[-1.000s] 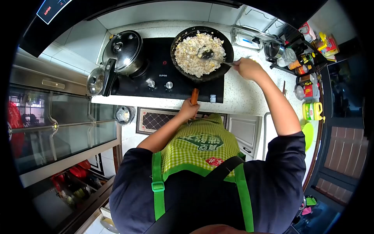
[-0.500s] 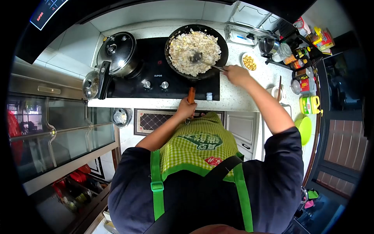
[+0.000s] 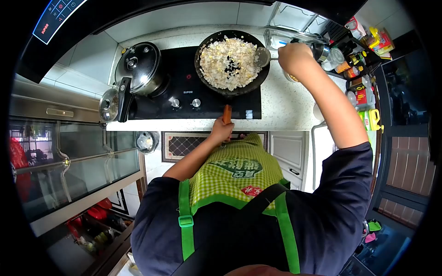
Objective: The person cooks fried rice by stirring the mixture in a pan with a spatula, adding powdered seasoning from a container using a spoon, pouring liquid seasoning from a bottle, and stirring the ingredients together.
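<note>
A dark wok (image 3: 263, 76) stands on the right part of the black cooktop (image 3: 179, 76). In it lies fried rice (image 3: 221, 76) with yellow bits, and a dark patch of the wok's bottom shows through the middle. My left hand (image 3: 222, 130) is closed round the wok's wooden handle (image 3: 227, 112). Gripped in my right hand (image 3: 294, 57) is a spatula with a rounded metal head (image 3: 263, 57), raised at the wok's right rim. A small plate of yellowish pieces (image 3: 290, 77) is mostly hidden beneath my right forearm.
Left of the wok sits a lidded pressure cooker (image 3: 138, 66) with a black handle (image 3: 123, 99); a glass lid (image 3: 108, 106) is beside it. Bottles and jars (image 3: 352, 71) crowd a rack at right. A yellow-green jug (image 3: 370, 120) stands near the right edge.
My right hand has moved up and right, lifting the spatula from the middle of the rice to the wok's right rim. My left hand stays on the handle.
</note>
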### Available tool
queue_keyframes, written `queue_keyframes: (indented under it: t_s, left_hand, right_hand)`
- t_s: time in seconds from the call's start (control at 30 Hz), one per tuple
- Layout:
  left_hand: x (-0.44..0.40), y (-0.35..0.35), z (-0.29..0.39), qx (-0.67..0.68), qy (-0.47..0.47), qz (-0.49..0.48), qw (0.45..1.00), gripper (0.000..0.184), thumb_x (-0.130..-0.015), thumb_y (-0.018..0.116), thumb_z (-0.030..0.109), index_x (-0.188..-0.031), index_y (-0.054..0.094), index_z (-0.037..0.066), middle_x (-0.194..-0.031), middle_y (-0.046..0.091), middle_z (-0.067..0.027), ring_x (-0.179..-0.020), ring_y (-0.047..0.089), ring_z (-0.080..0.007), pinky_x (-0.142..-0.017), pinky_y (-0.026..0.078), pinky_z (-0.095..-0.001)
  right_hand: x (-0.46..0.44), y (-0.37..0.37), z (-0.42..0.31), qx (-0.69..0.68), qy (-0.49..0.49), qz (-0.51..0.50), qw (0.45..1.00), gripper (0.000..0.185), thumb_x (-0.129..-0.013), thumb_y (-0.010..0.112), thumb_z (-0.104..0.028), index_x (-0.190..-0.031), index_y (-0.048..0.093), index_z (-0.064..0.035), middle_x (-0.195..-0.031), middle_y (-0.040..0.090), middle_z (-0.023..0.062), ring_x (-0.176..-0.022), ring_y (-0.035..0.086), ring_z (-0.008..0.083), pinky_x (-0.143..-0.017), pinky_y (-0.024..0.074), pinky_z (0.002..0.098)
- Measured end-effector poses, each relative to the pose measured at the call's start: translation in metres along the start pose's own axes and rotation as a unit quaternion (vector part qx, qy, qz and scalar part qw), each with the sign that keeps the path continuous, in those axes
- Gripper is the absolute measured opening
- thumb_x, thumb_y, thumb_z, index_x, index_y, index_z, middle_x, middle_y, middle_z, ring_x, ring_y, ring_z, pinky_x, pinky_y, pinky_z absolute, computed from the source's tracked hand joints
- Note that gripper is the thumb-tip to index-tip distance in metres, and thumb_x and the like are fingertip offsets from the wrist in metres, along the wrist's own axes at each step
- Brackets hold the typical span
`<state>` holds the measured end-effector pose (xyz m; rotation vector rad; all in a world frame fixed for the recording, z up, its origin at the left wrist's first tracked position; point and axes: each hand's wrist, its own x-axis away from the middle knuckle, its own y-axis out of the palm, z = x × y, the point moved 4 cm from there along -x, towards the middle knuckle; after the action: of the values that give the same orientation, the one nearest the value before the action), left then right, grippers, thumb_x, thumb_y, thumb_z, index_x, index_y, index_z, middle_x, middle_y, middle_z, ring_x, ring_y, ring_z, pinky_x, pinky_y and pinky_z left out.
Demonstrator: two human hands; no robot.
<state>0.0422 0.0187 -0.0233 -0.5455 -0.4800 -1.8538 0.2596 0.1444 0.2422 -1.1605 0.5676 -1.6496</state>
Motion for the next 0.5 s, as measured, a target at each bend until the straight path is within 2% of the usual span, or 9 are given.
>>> queue_keyframes:
  t_s: [0.07,0.17,0.2,0.33,0.43,0.5]
  left_hand:
    - [0.001,-0.002,0.003,-0.01,-0.005,-0.004,1.0,0.016,-0.083,0.061,0.013,-0.084,0.047,0.004,-0.055,0.049,-0.0028,-0.04,0.049,-0.0128,-0.036,0.041,-0.0288]
    - [0.0,-0.001,0.001,-0.016,-0.003,-0.016,1.0,0.017,-0.083,0.061,0.014,-0.085,0.047,0.004,-0.056,0.05,-0.0028,-0.04,0.049,-0.0122,-0.036,0.041,-0.0286]
    - [0.0,-0.001,0.001,-0.015,0.004,-0.02,1.0,0.018,-0.083,0.061,0.014,-0.085,0.047,0.004,-0.056,0.05,-0.0029,-0.041,0.049,-0.012,-0.036,0.042,-0.0287]
    - [-0.002,-0.006,-0.001,0.007,0.008,-0.027,1.0,0.018,-0.083,0.06,0.014,-0.086,0.046,0.004,-0.056,0.049,-0.0027,-0.042,0.049,-0.0119,-0.037,0.042,-0.0288]
    - [-0.001,-0.008,0.001,-0.021,0.009,-0.029,0.999,0.018,-0.083,0.06,0.013,-0.086,0.046,0.004,-0.056,0.049,-0.0026,-0.042,0.049,-0.0123,-0.038,0.042,-0.0289]
    - [-0.001,-0.008,0.003,-0.014,0.006,-0.032,0.999,0.017,-0.082,0.06,0.012,-0.085,0.046,0.004,-0.056,0.049,-0.0027,-0.042,0.049,-0.0127,-0.038,0.041,-0.0291]
  right_hand:
    - [-0.005,-0.007,-0.001,0.007,-0.02,0.035,0.999,0.026,-0.086,0.047,-0.014,-0.099,0.067,-0.0054,-0.101,0.066,0.0155,-0.091,0.065,0.0296,-0.076,0.053,0.0393]
    - [-0.037,0.033,-0.013,-0.047,-0.025,0.051,0.997,0.024,-0.085,0.047,-0.014,-0.097,0.067,-0.0045,-0.1,0.066,0.0177,-0.09,0.066,0.03,-0.073,0.0535,0.0398]
    - [-0.035,0.036,-0.019,-0.014,-0.017,0.043,0.999,0.025,-0.087,0.047,-0.015,-0.099,0.068,-0.0095,-0.105,0.066,0.0114,-0.094,0.065,0.0266,-0.075,0.0536,0.037]
    - [-0.006,0.022,0.003,-0.036,0.005,0.036,0.999,0.025,-0.087,0.047,-0.016,-0.098,0.068,-0.0079,-0.099,0.067,0.0145,-0.091,0.066,0.0293,-0.076,0.0531,0.0402]
    - [0.022,0.023,0.017,-0.099,-0.021,-0.021,0.995,0.027,-0.088,0.046,-0.02,-0.097,0.067,-0.0056,-0.099,0.067,0.0155,-0.09,0.065,0.0309,-0.076,0.0526,0.0421]
    - [0.003,0.074,0.01,-0.106,-0.017,0.001,0.994,0.029,-0.089,0.044,-0.021,-0.1,0.065,-0.0048,-0.099,0.066,0.0152,-0.089,0.066,0.0307,-0.075,0.0526,0.0424]
